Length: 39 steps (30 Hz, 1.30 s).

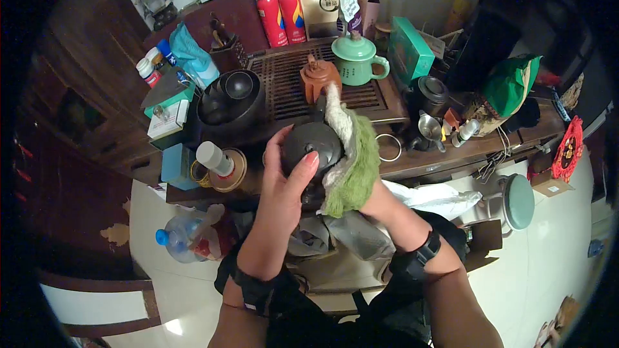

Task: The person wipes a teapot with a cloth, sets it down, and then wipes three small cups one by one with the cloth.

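While the head view is looking down over the crowded table, the left hand [289, 169] is clamping a dark lidded teapot [314, 140], its thumb lying across the top and its fingers curling around the left side. The teapot is sitting between the two arms, showing nearer the body than the slatted tea tray [278, 105]. The right hand is hiding under a green-and-white towel [363, 166] at the teapot's right side; whether its fingers are gripping cloth or pot, I cannot tell. If the thumb is pressing off-centre, the lid could be sliding loose. Because the towel is bunching thickly, the right hand could be holding less firmly than it seems, leaving the rounded body to twist. The towel's pale end is reaching close to the reddish-brown clay teapot [318, 78], so a sideways sweep could be snagging it, or dragging the pale ring [399, 147] on the right.
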### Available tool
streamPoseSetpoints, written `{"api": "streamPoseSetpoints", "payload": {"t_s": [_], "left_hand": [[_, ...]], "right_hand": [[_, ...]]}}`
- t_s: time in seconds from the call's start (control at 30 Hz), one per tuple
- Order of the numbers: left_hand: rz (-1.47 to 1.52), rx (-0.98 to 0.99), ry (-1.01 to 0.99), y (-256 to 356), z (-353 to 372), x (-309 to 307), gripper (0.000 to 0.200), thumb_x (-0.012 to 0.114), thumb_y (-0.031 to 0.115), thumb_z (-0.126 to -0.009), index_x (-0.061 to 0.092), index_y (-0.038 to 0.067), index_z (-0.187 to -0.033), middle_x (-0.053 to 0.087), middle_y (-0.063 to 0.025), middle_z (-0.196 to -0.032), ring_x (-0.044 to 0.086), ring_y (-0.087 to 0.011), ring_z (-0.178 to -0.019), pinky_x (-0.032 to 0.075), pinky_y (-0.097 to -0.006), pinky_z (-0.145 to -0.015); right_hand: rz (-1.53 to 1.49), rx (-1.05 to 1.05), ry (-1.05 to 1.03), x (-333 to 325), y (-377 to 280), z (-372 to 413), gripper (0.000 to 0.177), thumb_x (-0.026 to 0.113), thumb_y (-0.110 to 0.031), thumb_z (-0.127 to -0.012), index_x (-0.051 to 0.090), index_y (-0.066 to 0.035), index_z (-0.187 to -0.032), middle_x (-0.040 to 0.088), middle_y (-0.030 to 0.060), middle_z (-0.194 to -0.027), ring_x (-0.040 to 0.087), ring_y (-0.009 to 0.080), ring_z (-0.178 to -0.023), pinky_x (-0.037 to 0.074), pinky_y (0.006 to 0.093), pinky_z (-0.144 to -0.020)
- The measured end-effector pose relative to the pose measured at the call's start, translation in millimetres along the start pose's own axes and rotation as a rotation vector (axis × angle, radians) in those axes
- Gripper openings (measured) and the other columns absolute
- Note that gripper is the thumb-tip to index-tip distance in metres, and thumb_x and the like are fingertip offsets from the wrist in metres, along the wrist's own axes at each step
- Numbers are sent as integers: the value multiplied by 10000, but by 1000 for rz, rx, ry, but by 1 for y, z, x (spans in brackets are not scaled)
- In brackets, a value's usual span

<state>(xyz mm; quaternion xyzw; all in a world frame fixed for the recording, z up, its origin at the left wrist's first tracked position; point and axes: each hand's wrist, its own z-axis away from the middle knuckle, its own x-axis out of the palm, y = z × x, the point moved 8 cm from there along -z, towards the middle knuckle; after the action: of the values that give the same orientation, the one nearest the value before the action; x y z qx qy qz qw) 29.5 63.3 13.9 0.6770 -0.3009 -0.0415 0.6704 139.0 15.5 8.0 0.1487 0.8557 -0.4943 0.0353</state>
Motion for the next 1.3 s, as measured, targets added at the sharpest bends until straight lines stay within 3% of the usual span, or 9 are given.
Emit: {"api": "streamPoseSetpoints", "payload": {"t_s": [0.13, 0.23, 0.37, 0.47, 0.57, 0.63, 0.77, 1.07, 1.3], "left_hand": [[141, -184, 19, -6, 2, 3, 514, 610, 196, -808, 360, 30, -1224, 487, -78, -1078, 489, -142, -984, 414, -277, -856], [112, -63, -175, -13, 5, 0, 590, 587, -55, -726, 385, 73, -1265, 389, -92, -1262, 463, -192, -1092, 415, -294, -901], [169, -227, -37, -22, 5, -3, 717, 574, -200, -632, 402, 76, -1271, 312, -98, -1349, 434, -220, -1148, 388, -288, -941], [116, -136, 72, -17, 2, -6, 605, 597, -49, -689, 398, 63, -1249, 379, -84, -1256, 453, -191, -1096, 396, -290, -912], [121, -9, 155, -7, -2, -8, 490, 606, 234, -823, 379, 41, -1211, 509, -60, -1077, 502, -122, -976, 418, -281, -843], [249, -40, 216, -10, -5, -15, 488, 595, 236, -833, 365, 42, -1217, 513, -74, -1071, 507, -133, -971, 427, -282, -831], [182, -102, 266, -3, -8, -33, 507, 586, 243, -840, 340, 36, -1232, 504, -98, -1083, 521, -164, -948, 457, -291, -792], [-102, 258, -48, 21, -2, 0, 576, 584, 216, -844, 290, 62, -1315, 407, -103, -1208, 430, -168, -1074, 347, -295, -923], [-405, 341, -169, 13, 3, 17, 487, 525, 199, -884, 326, 44, -1301, 392, -92, -1256, 371, -167, -1154, 277, -294, -978]], "right_hand": [[132, -34, 97, -17, 4, 1, 643, 643, -123, -750, 325, -2, -1296, 391, 156, -1280, 388, 264, -1182, 308, 367, -987], [-574, 391, 275, -22, 51, 11, 491, 587, -84, -804, 382, -7, -1243, 470, 109, -1186, 480, 215, -1079, 404, 328, -895], [-884, 479, 322, -17, 43, 10, 367, 550, -63, -825, 440, -33, -1174, 523, 88, -1089, 504, 189, -1027, 433, 323, -857], [-136, 101, 273, -7, 20, 16, 400, 566, -73, -804, 431, -28, -1179, 511, 109, -1111, 469, 228, -1079, 367, 381, -935], [101, -38, 296, 11, -7, 14, 518, 596, -101, -763, 389, 3, -1226, 449, 161, -1204, 402, 305, -1158, 223, 422, -1024], [111, -122, 363, 25, -20, 23, 453, 593, -141, -766, 468, -4, -1179, 471, 189, -1190, 382, 355, -1179, 228, 445, -1022], [356, -375, -193, 69, -25, 44, 495, 613, -230, -763, 474, 1, -1178, 463, 215, -1204, 390, 401, -1165, 267, 478, -1002], [147, -171, 185, 10, -31, 9, 820, 679, -287, -696, 256, 2, -1336, 281, 180, -1372, 246, 344, -1280, 158, 428, -1061], [365, -145, 117, -10, -34, 0, 621, 688, -218, -678, 440, -12, -1209, 434, 178, -1243, 367, 359, -1195, 251, 440, -1014]]}}
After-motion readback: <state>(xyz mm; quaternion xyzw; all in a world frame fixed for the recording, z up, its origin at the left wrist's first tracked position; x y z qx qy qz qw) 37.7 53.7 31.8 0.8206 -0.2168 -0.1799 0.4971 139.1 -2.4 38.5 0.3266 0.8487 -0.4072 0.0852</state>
